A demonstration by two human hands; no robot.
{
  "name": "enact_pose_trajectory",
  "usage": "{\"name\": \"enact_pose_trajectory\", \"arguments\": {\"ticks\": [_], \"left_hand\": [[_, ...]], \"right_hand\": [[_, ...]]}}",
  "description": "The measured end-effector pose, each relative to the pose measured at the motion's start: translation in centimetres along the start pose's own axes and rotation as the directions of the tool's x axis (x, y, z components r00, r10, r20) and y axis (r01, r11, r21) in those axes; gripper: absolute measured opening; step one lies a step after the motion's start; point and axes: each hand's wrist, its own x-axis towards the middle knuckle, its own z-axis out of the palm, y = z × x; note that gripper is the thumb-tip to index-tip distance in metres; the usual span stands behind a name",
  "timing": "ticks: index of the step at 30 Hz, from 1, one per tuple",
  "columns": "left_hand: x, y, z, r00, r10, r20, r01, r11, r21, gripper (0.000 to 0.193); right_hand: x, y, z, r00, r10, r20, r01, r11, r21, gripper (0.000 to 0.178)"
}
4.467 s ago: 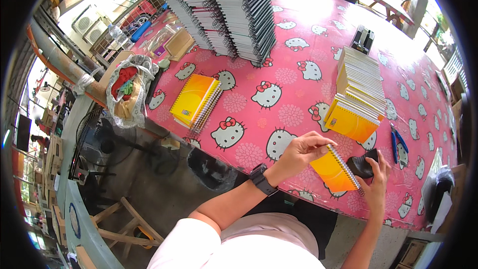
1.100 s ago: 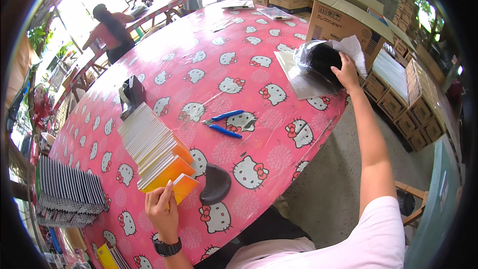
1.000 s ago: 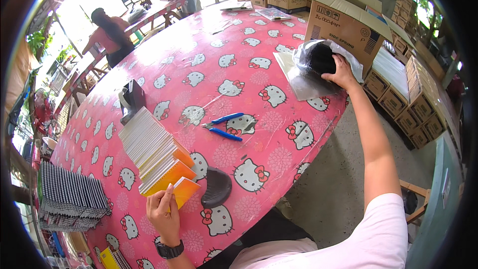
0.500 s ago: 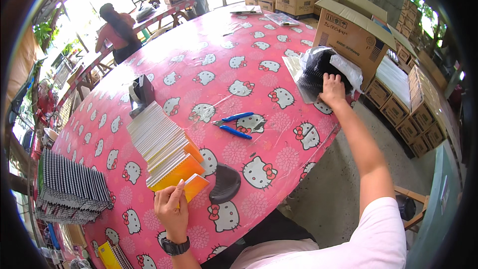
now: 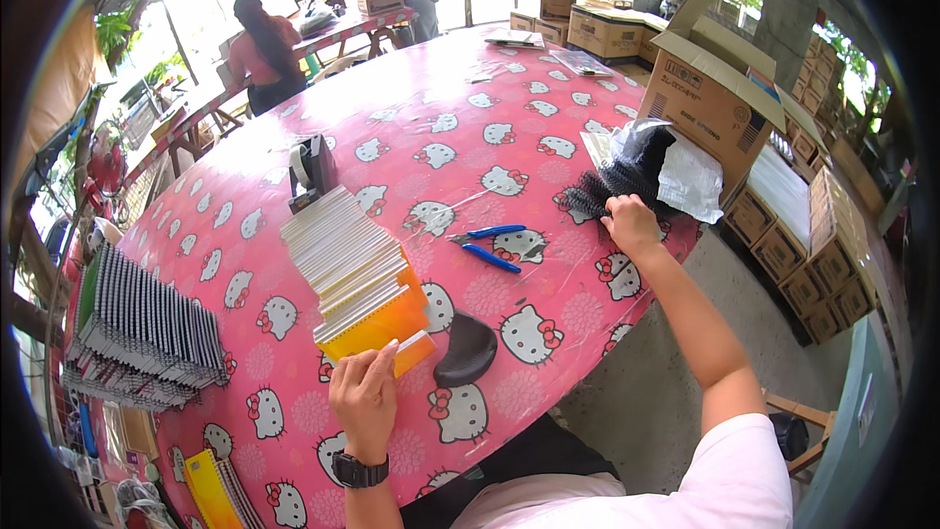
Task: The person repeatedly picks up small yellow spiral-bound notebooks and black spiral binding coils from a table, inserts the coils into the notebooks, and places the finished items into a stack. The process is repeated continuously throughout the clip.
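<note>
My left hand (image 5: 365, 394), wearing a dark watch, pinches the near left end of a small orange-and-yellow notebook (image 5: 415, 353). This notebook lies at the front of a long row of notebooks (image 5: 346, 250) whose white page edges face up. At the right of the table, my right hand (image 5: 632, 225) is closed on a bunch of black spiral binding coils (image 5: 632, 172). The coils spill out of a white plastic bag (image 5: 689, 179). A curved black object (image 5: 466, 350) rests beside the notebook row. Blue-handled pliers (image 5: 493, 243) lie open further off.
An open cardboard box (image 5: 700, 98) stands behind the bag. Black spiral-bound books (image 5: 147, 328) are stacked at left, with yellow notebooks (image 5: 213, 490) nearer me. A tape dispenser (image 5: 311, 174) sits behind the notebook row. Two people (image 5: 262, 54) are at the far side.
My right hand has drawn the coils out of the bag, toward the left and nearer me. My left hand stays at the front notebook. The whole view has shifted slightly.
</note>
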Motion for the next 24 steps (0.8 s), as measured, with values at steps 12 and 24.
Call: {"name": "enact_pose_trajectory", "arguments": {"ticks": [12,24], "left_hand": [[0.2,0.4,-0.5,0.997,0.026,0.069,-0.023,0.999,-0.045,0.028],[-1.3,1.8,-5.3,0.958,-0.095,0.272,0.106,0.994,-0.024,0.032]], "right_hand": [[0.2,-1.1,-2.4,0.991,0.095,-0.090,-0.042,0.883,0.467,0.035],[-10.6,-17.3,-8.9,0.887,-0.411,0.209,-0.258,-0.067,0.964,0.031]]}}
